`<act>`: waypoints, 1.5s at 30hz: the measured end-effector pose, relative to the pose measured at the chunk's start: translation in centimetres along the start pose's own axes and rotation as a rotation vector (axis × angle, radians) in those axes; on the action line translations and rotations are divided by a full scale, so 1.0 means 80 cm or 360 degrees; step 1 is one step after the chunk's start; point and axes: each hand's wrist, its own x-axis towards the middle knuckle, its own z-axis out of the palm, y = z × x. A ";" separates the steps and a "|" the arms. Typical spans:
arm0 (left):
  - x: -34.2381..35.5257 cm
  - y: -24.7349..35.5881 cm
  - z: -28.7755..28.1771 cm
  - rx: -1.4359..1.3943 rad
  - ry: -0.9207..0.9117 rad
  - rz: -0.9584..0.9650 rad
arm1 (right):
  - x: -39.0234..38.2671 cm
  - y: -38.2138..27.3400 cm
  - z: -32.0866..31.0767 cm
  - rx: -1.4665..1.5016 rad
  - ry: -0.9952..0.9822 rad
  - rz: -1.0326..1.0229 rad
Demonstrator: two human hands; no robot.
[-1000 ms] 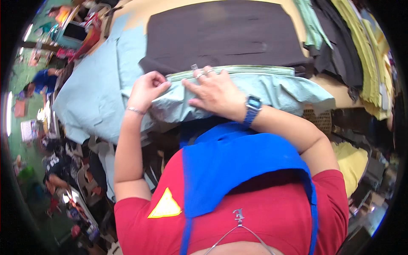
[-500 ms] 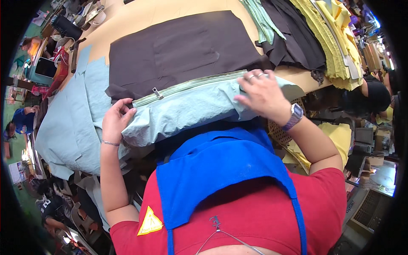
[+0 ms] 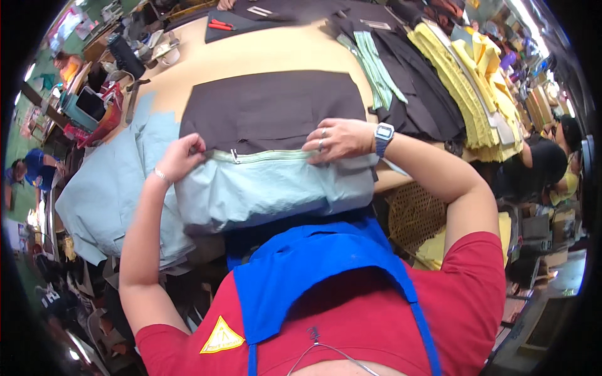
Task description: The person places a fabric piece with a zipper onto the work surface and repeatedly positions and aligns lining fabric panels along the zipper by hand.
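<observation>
A dark brown fabric panel lies flat on the table before me. Along its near edge runs a pale green zipper with a metal slider near the left end. Light blue fabric joins the zipper's near side and drapes over the table edge toward my apron. My left hand is closed, pinching the zipper's left end where it meets the cloth. My right hand has its fingers curled over the zipper farther right, gripping it; the fingertips' undersides are hidden.
Light blue cut pieces hang off the table at left. Green zipper strips, dark cloth and yellow fabric lie at right. A red-handled tool rests at the back near another person's hand. A woven cane surface is below right.
The brown panel and zipper now lie straighter and nearer me. My right hand has moved left along the zipper and curled onto it. More of the table's far side shows.
</observation>
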 end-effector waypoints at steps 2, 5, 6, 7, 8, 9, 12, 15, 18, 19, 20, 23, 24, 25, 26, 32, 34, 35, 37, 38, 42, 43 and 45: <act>0.040 0.015 -0.018 0.0511 0.0213 -0.0047 | 0.020 0.003 0.003 0.0101 -0.0060 -0.0050; 0.080 0.051 -0.018 0.1145 0.1159 0.0430 | 0.063 -0.001 -0.004 0.0058 0.0123 0.0184; 0.082 0.088 -0.012 0.0890 0.1016 0.0320 | 0.071 -0.004 -0.003 0.0100 0.0265 0.0375; 0.076 0.115 -0.002 0.0689 0.0933 0.0338 | 0.083 -0.007 -0.005 0.0099 0.0269 0.0341; 0.063 0.145 0.016 0.0417 0.0798 0.0256 | 0.093 -0.010 -0.007 0.0184 0.0413 0.0651; 0.046 0.183 0.029 -0.0016 0.0482 0.0007 | 0.096 -0.014 -0.008 0.0269 0.0557 0.0984; -0.020 0.209 0.073 -0.0099 0.0298 -0.0035 | 0.118 -0.022 0.003 0.0560 0.0772 0.1119; -0.060 0.205 0.089 -0.0205 0.0242 -0.0227 | 0.136 -0.029 0.005 0.0582 0.0780 0.0775; -0.096 0.184 0.093 -0.0240 0.0341 -0.0171 | 0.149 -0.025 -0.025 0.0832 0.0397 0.0660; -0.109 0.179 0.092 -0.0179 0.0352 -0.0053 | 0.151 -0.023 -0.030 0.1298 0.0308 0.0860; -0.119 0.177 0.092 -0.0119 0.0360 0.0065 | 0.155 -0.008 -0.028 0.1751 0.0183 0.0990; -0.143 0.205 0.069 -0.0169 0.0205 0.0044 | 0.167 0.023 -0.014 0.1256 0.0209 0.0958; -0.148 0.206 0.069 -0.0195 0.0187 0.0116 | 0.173 0.034 0.001 0.0886 0.0288 0.0845; -0.152 0.207 0.072 -0.0203 0.0194 0.0132 | 0.186 0.042 0.009 0.0656 0.0358 0.0678; -0.156 0.209 0.073 -0.0193 0.0186 0.0135 | 0.201 0.050 0.018 0.0423 0.0423 0.0511; -0.164 0.216 0.057 -0.0064 0.0168 0.0339 | 0.243 0.080 0.053 0.0055 0.0323 -0.0018; -0.170 0.212 0.039 -0.0096 0.0147 0.0314 | 0.228 0.095 0.053 0.0093 0.0373 -0.0060; -0.173 0.205 0.029 -0.0172 0.0219 0.0332 | 0.215 0.102 0.045 0.0137 0.0476 -0.0009; -0.182 0.196 0.002 -0.0336 0.0305 0.0213 | 0.189 0.116 0.009 0.0217 0.0638 0.0157; -0.188 0.186 -0.017 -0.0390 0.0286 0.0096 | 0.179 0.122 -0.024 0.0256 0.0693 0.0256; -0.173 0.120 -0.071 -0.0255 0.0531 -0.0195 | 0.136 0.123 -0.181 0.0053 0.0849 0.0541; -0.154 0.123 -0.077 -0.0160 0.0650 0.0082 | 0.134 0.118 -0.209 0.0009 0.0817 0.0530; -0.114 0.135 -0.077 -0.0256 0.0614 0.0189 | 0.146 0.102 -0.257 -0.0046 0.0720 0.0503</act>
